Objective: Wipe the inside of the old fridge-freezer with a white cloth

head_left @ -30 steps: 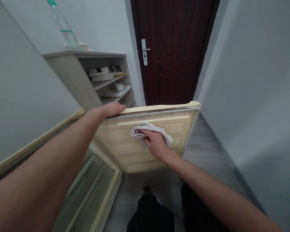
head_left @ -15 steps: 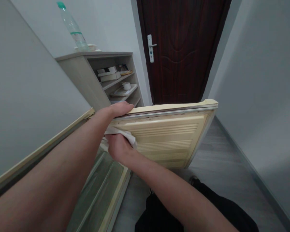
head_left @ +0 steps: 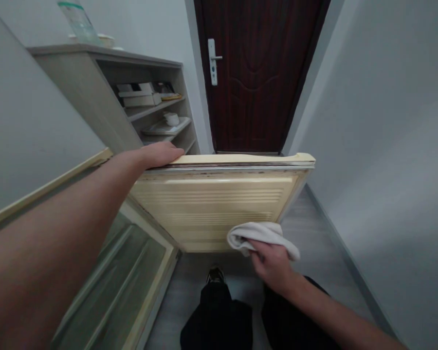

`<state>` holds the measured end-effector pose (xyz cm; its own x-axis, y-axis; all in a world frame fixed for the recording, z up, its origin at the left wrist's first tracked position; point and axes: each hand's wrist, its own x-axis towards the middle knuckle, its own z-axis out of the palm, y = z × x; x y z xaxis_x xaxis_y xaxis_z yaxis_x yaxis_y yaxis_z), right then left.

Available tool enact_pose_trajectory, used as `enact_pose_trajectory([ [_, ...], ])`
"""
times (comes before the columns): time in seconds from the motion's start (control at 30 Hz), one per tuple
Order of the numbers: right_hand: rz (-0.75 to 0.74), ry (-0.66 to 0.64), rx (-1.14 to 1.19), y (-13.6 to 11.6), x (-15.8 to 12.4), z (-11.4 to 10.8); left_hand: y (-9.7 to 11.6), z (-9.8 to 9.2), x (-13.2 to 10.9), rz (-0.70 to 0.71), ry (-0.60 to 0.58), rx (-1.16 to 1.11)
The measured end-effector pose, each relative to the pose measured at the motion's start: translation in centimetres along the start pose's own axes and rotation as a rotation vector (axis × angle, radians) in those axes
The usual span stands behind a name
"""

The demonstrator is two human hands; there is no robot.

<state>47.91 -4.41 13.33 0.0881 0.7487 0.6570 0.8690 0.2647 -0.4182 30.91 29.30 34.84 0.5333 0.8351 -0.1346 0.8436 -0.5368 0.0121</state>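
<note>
A cream fridge door [head_left: 211, 204] stands swung open in front of me, its ribbed inner side facing me. My left hand [head_left: 159, 154] rests on the door's top edge near the hinge side, fingers curled over it. My right hand [head_left: 272, 262] holds a white cloth [head_left: 261, 236] pressed against the lower right part of the door's inner panel. The open fridge body with glass shelves [head_left: 131, 277] lies at lower left.
A grey shelf unit [head_left: 131, 97] with boxes and a cup stands at the left wall, a plastic bottle [head_left: 78, 19] on top. A dark red door [head_left: 255, 73] closes the narrow corridor ahead. A white wall runs along the right. My dark trousers and shoe [head_left: 215, 277] show below.
My right hand has carried the cloth from the door's upper left, near the hinge, down to its lower right. My left hand stays on the top edge.
</note>
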Motion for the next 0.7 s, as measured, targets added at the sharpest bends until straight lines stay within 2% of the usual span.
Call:
enact_pose_trajectory([
  [0.1, 0.085, 0.103, -0.145, 4.8, -2.1, -1.8, 0.3, -0.1, -0.1, 0.011, -0.025, 0.045],
  [0.23, 0.168, 0.135, -0.119, 8.2, -1.2, -0.4, 0.2, -0.2, -0.4, 0.02, -0.044, 0.081],
  [0.47, 0.307, 0.105, 0.104, 8.7, 0.7, 2.8, -0.6, 0.2, -0.1, 0.061, -0.039, 0.096],
  [0.7, 0.232, -0.028, 0.197, 8.0, 2.7, 4.7, -0.8, 0.4, -0.1, 0.099, -0.034, 0.081],
])
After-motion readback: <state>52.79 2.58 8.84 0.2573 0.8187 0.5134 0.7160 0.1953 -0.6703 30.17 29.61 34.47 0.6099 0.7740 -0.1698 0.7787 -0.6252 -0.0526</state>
